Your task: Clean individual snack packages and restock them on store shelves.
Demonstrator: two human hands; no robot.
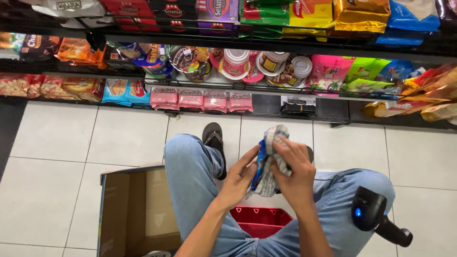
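White floor tiles lie below as the left hand grips an upright blue packet, the right hand pressing a checked cloth against it.

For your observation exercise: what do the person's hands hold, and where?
Left hand grips a blue snack packet by its edge; right hand presses a checked cloth around it.

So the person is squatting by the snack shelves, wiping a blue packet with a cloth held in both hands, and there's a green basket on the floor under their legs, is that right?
Not quite: the basket is red, not green, as the head view shows. The rest holds: the left hand and right hand hold a blue packet and a cloth by the snack shelves.
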